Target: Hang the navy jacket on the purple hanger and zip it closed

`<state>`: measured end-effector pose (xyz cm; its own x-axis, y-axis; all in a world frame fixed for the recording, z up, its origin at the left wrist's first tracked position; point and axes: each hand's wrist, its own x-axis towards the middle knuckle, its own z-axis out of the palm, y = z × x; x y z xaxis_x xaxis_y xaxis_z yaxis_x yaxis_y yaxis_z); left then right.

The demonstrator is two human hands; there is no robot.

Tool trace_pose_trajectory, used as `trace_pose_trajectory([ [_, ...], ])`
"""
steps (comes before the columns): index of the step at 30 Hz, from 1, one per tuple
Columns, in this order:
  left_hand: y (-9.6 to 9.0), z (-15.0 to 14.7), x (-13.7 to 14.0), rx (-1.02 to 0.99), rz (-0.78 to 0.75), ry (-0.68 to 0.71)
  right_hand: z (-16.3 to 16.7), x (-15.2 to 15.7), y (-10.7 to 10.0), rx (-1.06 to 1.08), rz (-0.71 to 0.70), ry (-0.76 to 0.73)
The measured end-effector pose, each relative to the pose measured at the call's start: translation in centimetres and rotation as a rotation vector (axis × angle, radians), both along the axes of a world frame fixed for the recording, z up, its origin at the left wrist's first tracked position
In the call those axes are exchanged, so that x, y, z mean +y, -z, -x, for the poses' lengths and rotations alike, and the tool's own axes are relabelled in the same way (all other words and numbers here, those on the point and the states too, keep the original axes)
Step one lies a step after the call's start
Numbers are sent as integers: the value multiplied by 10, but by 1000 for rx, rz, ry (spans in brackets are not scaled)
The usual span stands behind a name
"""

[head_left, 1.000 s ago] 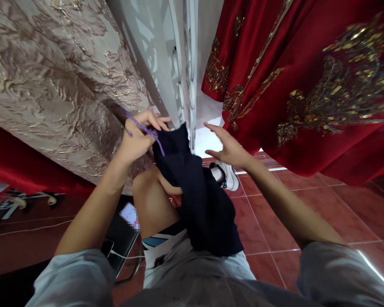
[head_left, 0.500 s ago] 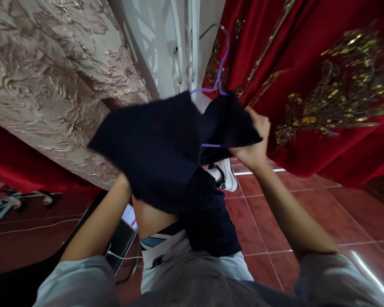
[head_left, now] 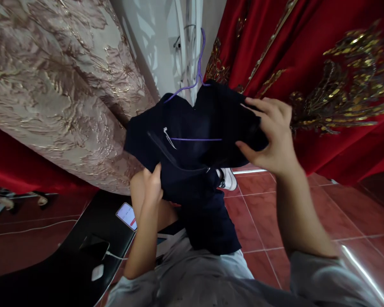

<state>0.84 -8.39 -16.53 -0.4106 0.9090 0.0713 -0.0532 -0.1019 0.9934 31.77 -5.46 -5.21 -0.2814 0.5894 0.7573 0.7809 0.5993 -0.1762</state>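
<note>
The room is floored with glossy red tiles [head_left: 256, 213] and backed by a white openwork panel [head_left: 141, 47]. On the left, a beige-pink fabric with raised, gold-edged flowers [head_left: 51, 85] is draped; on the right, a red satin cloth [head_left: 310, 38] is hung, patterned with gold sequin embroidery [head_left: 348, 106]. At the lower left, a smooth black surface [head_left: 51, 273] is occupied by a phone with a lit screen [head_left: 127, 216], a dark phone [head_left: 94, 246] joined to a white cable [head_left: 117, 257], and a small rounded white case [head_left: 97, 272].

A dark navy cloth garment [head_left: 192, 121] is held up in front of the lap, between the two hands. A thin purple hanger [head_left: 199, 74] is set in it, its hook pointed toward the white panel and its straight bar shown across the cloth, near a narrow white strip [head_left: 169, 138]. The garment's lower edge is pinched between the thumb and curled fingers of the left hand [head_left: 152, 183]. The right hand [head_left: 272, 134] is spread around the garment's other end, thumb well apart from the fingers; how firmly it is gripped there cannot be told. More navy cloth [head_left: 208, 230] is laid over the lap.
</note>
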Motion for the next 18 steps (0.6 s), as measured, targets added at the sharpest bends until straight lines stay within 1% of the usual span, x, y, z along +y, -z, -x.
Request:
trace_pose_trajectory([
  [1,6,-5,-6,-54,6,-19,11,-4,15,105,7,-7],
  [2,12,-10,-12,-115,10,-35,27,-6,32,254,28,14],
  [3,18,-15,-16,-171,13,-47,44,-7,51,434,57,53],
  [4,24,-19,-20,-206,19,-57,64,-8,71,605,114,93],
  [5,28,-23,-23,-224,30,-60,82,-8,91,730,212,109],
  [6,31,-26,-25,-225,42,-57,99,-9,109,811,349,90],
  [8,30,-28,-29,-179,36,-62,124,-13,140,898,620,42],
  [9,28,-27,-30,-125,10,-81,130,-17,152,919,747,14],
  [11,23,-24,-31,34,-105,-177,133,-27,165,930,942,-39],
  [12,21,-23,-31,125,-186,-249,130,-33,168,921,1010,-73],
  [14,23,-21,-31,273,-333,-381,122,-41,166,886,1096,-146],
  [15,26,-21,-31,318,-375,-395,118,-44,163,879,1112,-163],
  [16,30,-23,-31,343,-385,-341,115,-46,159,884,1112,-160],
  [17,34,-26,-31,354,-364,-214,112,-47,155,897,1096,-140],
  [18,38,-30,-32,356,-319,-40,111,-47,151,913,1069,-107],
])
